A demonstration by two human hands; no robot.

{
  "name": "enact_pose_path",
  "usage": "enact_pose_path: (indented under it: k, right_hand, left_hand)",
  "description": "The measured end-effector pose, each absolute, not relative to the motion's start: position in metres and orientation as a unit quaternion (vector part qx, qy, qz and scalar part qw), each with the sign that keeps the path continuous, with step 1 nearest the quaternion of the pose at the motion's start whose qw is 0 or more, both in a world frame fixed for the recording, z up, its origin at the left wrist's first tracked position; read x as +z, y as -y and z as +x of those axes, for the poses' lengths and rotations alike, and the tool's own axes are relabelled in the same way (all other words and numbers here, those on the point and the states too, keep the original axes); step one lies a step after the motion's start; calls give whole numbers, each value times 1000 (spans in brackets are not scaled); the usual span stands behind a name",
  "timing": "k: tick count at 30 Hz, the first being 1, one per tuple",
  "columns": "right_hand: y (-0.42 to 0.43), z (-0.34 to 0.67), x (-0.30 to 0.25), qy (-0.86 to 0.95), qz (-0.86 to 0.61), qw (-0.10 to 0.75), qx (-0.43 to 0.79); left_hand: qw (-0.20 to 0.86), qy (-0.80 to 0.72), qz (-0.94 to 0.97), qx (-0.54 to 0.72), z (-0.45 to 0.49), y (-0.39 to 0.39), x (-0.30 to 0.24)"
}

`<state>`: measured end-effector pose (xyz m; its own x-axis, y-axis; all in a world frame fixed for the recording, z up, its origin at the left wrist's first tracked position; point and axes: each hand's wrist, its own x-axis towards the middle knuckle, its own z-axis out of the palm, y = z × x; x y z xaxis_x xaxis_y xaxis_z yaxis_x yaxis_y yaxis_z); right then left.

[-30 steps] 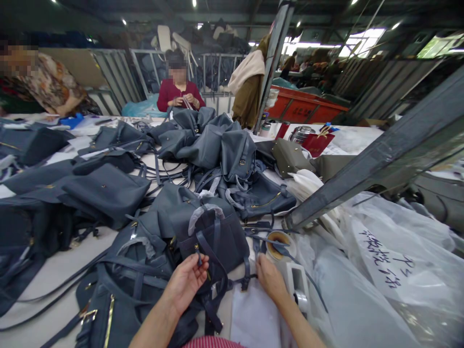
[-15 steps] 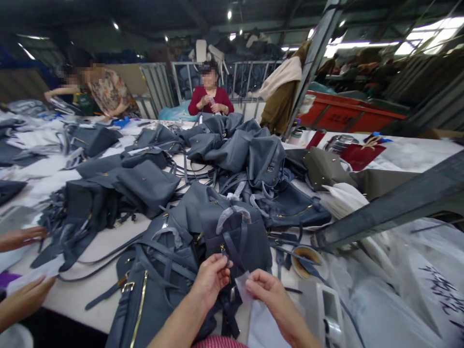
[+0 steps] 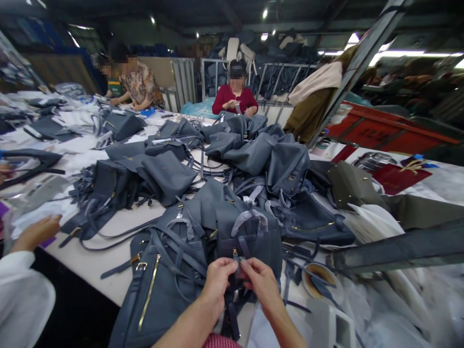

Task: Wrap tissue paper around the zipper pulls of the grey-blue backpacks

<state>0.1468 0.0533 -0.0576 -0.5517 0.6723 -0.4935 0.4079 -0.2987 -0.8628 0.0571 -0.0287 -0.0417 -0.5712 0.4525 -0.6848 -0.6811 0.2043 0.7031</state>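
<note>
Right in front of me stands a dark blue-grey backpack [image 3: 263, 241], its top handle [image 3: 250, 220] wrapped in clear plastic. My left hand [image 3: 220, 276] is closed in a pinch on the backpack's leather zipper pull [image 3: 236, 258], which hangs from a gold slider. Close beside it, fingertips nearly touching, my right hand [image 3: 260, 276] pinches a small piece of clear plastic film, now mostly hidden by the fingers at the pull. Another backpack [image 3: 174, 280] with a gold zipper and buckle lies to the left, near my left forearm.
More blue-grey bags [image 3: 250, 150] are heaped across the table. A tape roll [image 3: 321, 280] and a grey tape dispenser [image 3: 331, 321] stand at right, below a slanting metal beam [image 3: 391, 251]. A co-worker's hand [image 3: 39, 232] is at left; another person [image 3: 235, 99] sits opposite.
My right hand has brought the plastic film leftward and up to the zipper pull, so both hands now meet there. The view has turned left. The co-worker at left now shows a white sleeve.
</note>
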Motion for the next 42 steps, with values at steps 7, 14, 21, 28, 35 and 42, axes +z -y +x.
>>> enact_pose_path:
  k: [7,14,21,28,35,42]
  right_hand:
    - [-46,147,-60,517,-471,120,704]
    - [-42,145,-58,457,-474,149,738]
    - [-43,148,-65,350,-469,142,798]
    - [-43,146,-77,322,-473,131,810]
    - [-45,142,-71,403,-469,116,777]
    - [-51,134,-61,493,-462,116,728]
  left_hand:
    - [443,-639,-98,621,61,31,-40]
    - [427,-629,-109,641,63,31,-51]
    - [431,-595,-114,668,64,28,-60]
    - [424,-583,-111,684,64,27,-66]
    - [397,-605,-108,682,65,28,-68]
    - [411,-579,-117,694,65,29,-57]
